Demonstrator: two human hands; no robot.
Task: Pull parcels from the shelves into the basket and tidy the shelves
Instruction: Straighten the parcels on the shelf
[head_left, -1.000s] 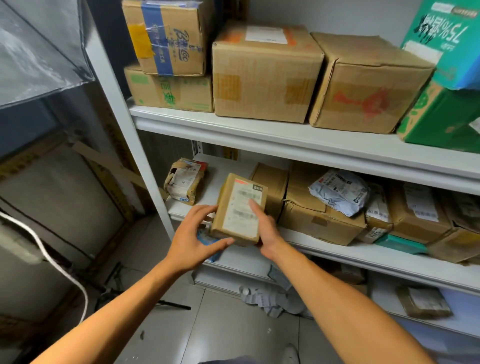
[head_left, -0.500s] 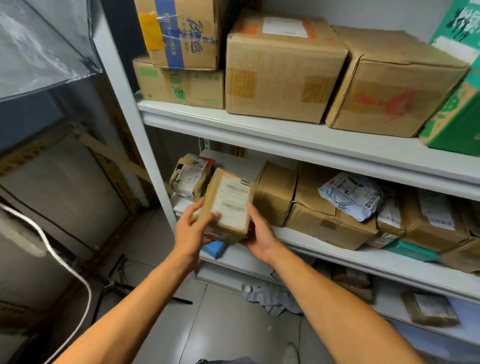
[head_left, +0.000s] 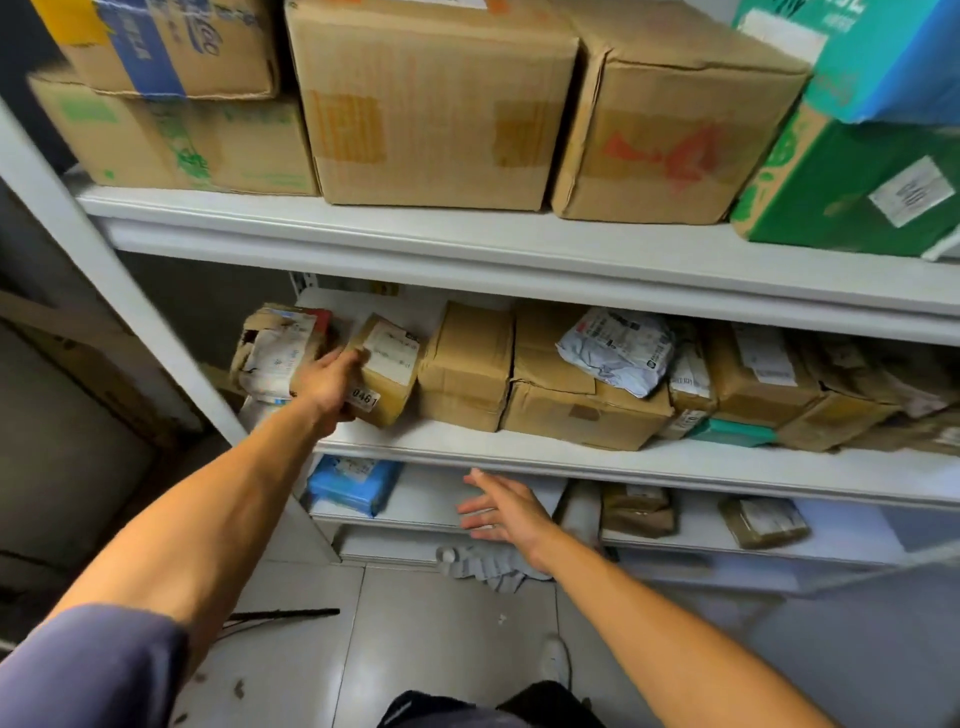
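Left hand (head_left: 332, 384) is gripping the small labelled parcel (head_left: 387, 371) on the middle shelf (head_left: 519, 452), fingers curled over its left top corner; the parcel is standing tilted, touching the plain brown box (head_left: 467, 364) on its right and just beside the torn parcel (head_left: 278, 348) on its left. Right hand (head_left: 506, 512) is hanging free below the shelf edge, fingers spread and relaxed, holding nothing

Progress, as a judgement: this looks like the tidying half of the task, one parcel being lined up in the row. No basket is showing in view, so I cannot tell how many parcels are already pulled. Much is left: the right part of the middle shelf is carrying a loose jumble of boxes and a crumpled grey mailer bag (head_left: 618, 348) lying on top of a carton. The lower shelf (head_left: 441, 499) is holding a blue packet (head_left: 353, 483) and two small brown parcels well apart

Surface and room: white metal shelving; top shelf (head_left: 467, 234) is bearing large cartons packed side by side, with green and teal boxes at the right. Pale tiled floor (head_left: 441, 623) below, crumpled paper lying at the foot of the unit
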